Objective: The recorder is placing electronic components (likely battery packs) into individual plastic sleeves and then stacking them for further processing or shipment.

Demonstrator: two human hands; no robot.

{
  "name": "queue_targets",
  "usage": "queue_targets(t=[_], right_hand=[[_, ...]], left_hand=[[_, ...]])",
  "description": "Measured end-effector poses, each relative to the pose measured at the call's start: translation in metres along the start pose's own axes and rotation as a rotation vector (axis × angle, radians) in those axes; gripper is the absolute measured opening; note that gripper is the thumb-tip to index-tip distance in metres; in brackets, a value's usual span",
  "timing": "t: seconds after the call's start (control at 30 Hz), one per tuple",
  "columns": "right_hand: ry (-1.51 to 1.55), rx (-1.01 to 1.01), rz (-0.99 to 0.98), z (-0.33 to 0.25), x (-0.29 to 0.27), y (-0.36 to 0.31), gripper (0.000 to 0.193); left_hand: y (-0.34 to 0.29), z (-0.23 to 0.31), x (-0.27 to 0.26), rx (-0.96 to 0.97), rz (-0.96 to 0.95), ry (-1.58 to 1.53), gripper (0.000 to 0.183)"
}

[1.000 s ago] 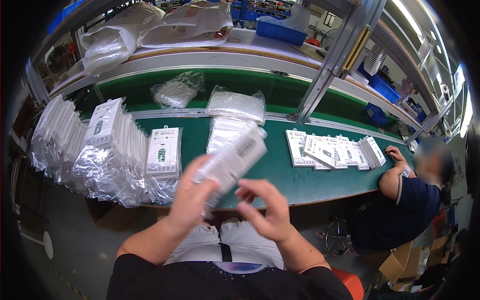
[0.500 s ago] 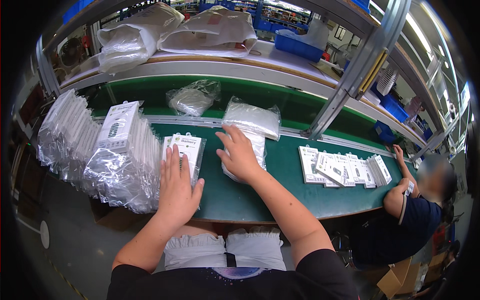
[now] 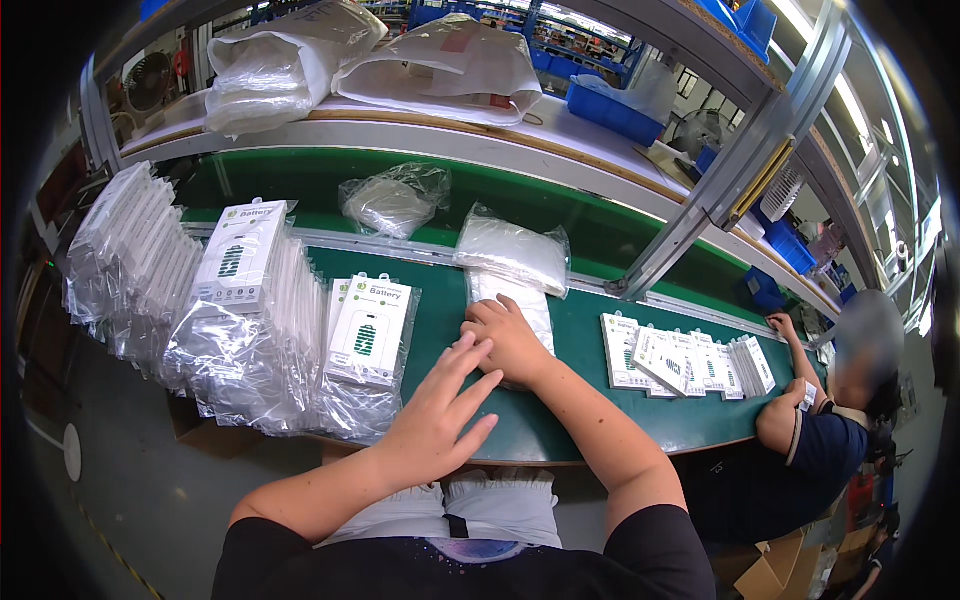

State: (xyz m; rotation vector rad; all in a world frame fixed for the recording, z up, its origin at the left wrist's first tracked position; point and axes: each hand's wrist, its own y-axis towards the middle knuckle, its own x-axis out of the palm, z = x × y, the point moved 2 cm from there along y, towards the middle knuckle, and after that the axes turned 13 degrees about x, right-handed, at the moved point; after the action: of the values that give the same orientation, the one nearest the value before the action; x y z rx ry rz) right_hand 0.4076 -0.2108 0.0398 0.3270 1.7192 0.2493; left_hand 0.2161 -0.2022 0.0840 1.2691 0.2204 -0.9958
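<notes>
Left hand: the left hand (image 3: pixel 430 412) is hovering over the tabletop (image 3: pixel 582 345), its grip standing wide with fingers spread and nothing showing in it; its fingertips are overlapping the right hand in this view, and whether they are touching it I cannot tell.
Right hand: the right hand (image 3: pixel 508 342) is lying over the near end of the clear plastic bags (image 3: pixel 508 288), fingers bent; whether its grip is pinching a bag I cannot tell.
Clear plastic bags: they are lying flat in the middle of the tabletop, with a wrapped bag bundle (image 3: pixel 512 250) resting across their far end.
Bagged box: a flat white box with a green striped graphic (image 3: pixel 366 335) is lying face up in its clear bag, left of the hands, on top of other bagged boxes.
Bagged rows: a middle row (image 3: pixel 238 262) and a far-left row (image 3: pixel 122 240) of bagged white boxes are leaning in tight ranks.
Unbagged boxes: white boxes (image 3: pixel 662 360) are lying overlapped to the right, well apart from the hands.
Crumpled plastic bag: the bag (image 3: pixel 395 205) is lying behind the bagged boxes.
Co-worker: a person in a dark top (image 3: pixel 825 440) is sitting at the right end.
</notes>
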Motion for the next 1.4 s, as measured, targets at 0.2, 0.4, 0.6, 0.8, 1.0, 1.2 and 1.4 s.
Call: queue_targets(t=[0.2,0.4,0.6,0.8,1.0,1.2,1.4], right_hand=[[0.091,0.120,0.250,0.020,-0.027,-0.024,0.022],[-0.151,0.825,0.205,0.068,-0.033,-0.100,0.052],[-0.170,0.579,0.137,0.018,-0.042,-0.137,0.048],[-0.266,0.798,0.227,0.044,-0.053,-0.154,0.061],[-0.235,0.721,0.050,0.035,-0.056,-0.158,0.061],[-0.136,0.956,0.094,0.032,-0.075,-0.158,0.060],[1.040,1.021,0.623,0.018,-0.065,-0.165,0.056]], left_hand=[[0.000,-0.028,0.036,-0.078,0.025,0.033,0.037],[-0.001,-0.037,0.046,-0.071,-0.164,0.198,0.040],[0.002,-0.061,0.064,-0.012,-0.216,0.254,0.035],[0.018,-0.056,0.068,0.066,-0.175,0.274,0.028],[0.022,-0.055,0.067,0.113,-0.299,0.307,0.027],[0.024,-0.057,0.067,0.048,-0.187,0.216,0.024],[0.028,-0.051,0.066,-0.009,0.017,0.033,0.029]])
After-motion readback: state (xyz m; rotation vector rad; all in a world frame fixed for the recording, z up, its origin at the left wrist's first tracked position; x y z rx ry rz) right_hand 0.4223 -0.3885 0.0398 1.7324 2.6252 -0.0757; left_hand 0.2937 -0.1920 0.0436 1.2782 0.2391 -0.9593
